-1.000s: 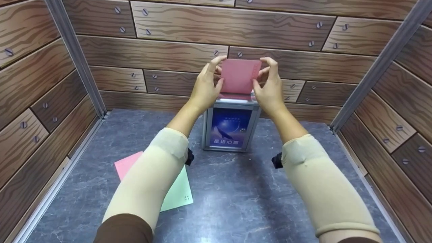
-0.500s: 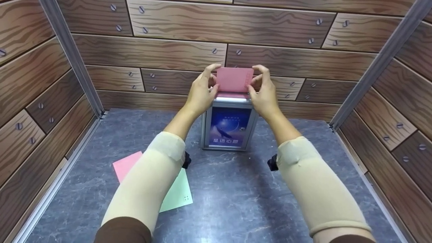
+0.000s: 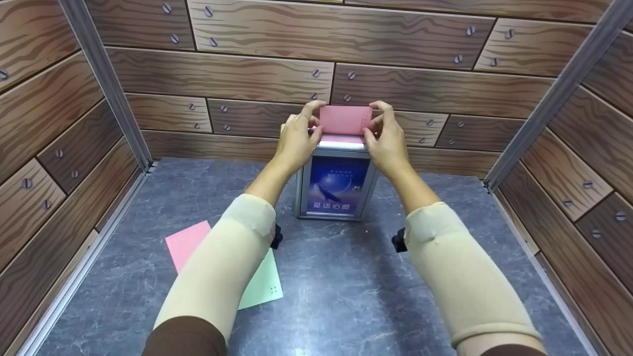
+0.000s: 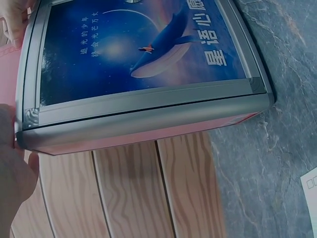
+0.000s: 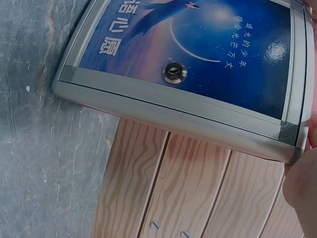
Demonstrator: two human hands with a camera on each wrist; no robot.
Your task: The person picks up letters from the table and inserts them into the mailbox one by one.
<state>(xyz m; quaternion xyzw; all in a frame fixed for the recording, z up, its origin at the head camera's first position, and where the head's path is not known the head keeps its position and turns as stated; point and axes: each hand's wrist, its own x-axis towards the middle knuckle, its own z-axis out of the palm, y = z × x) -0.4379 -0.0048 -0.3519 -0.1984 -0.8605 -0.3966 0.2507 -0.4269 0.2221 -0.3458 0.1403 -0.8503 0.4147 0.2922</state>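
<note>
A pink envelope (image 3: 344, 119) stands upright on the top of a grey metal-framed box (image 3: 366, 178) in the head view. My left hand (image 3: 295, 141) pinches its left edge between thumb and fingers, and my right hand (image 3: 389, 143) pinches the right edge in the same way. The envelope's lower part is hidden at the box top. On the box's front is a blue panel (image 4: 143, 54) with a whale picture and white characters; the right wrist view shows a round lock (image 5: 174, 73) on it. Both wrist views catch the hands only at their edges.
A second pink envelope (image 3: 188, 242) and a green envelope (image 3: 262, 282) lie on the grey marbled surface (image 3: 326, 277), partly under the left forearm. Wood-patterned walls (image 3: 267, 79) with metal corner posts (image 3: 106, 84) surround it, one close behind the box.
Both hands have moved down with the pink envelope toward the box top. Less of the envelope shows above the box than before. The box and the lying envelopes stay put.
</note>
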